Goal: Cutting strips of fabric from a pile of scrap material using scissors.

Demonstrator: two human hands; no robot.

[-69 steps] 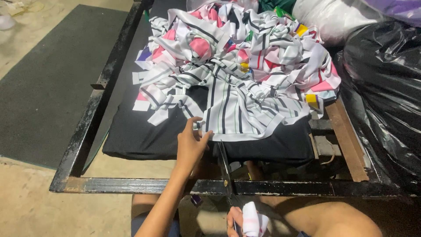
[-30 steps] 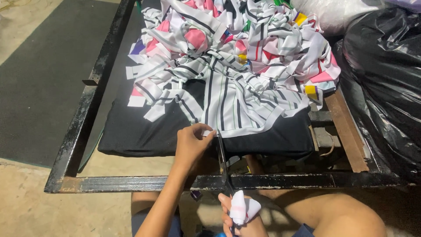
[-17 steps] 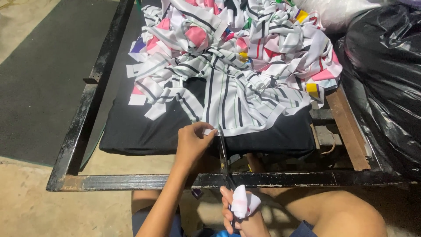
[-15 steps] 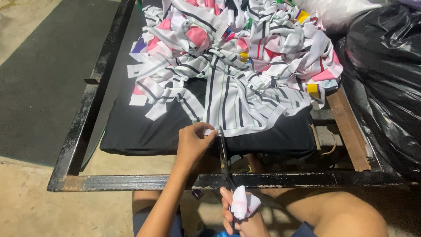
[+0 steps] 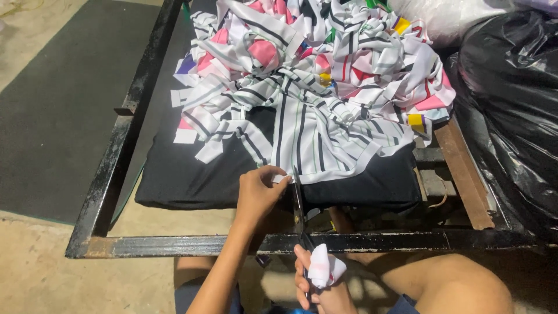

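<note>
My left hand (image 5: 257, 192) pinches the near edge of a white cloth with black stripes (image 5: 317, 136) that lies on a black cushion (image 5: 186, 177). My right hand (image 5: 317, 285), low in the view, grips the handles of long scissors (image 5: 299, 203), with a white scrap wrapped about the handles. The blades point away from me and meet the cloth edge right beside my left fingers.
A heap of cut striped, pink and yellow cloth strips (image 5: 325, 64) covers the far part of the cushion. A black metal frame (image 5: 192, 244) runs around it. A full black plastic bag (image 5: 511, 110) stands at the right, a dark mat (image 5: 58, 99) on the floor at the left.
My left hand has drawn the cloth edge a little nearer and keeps its pinch. My right hand has brought the scissors up so that the blades reach the cloth edge.
</note>
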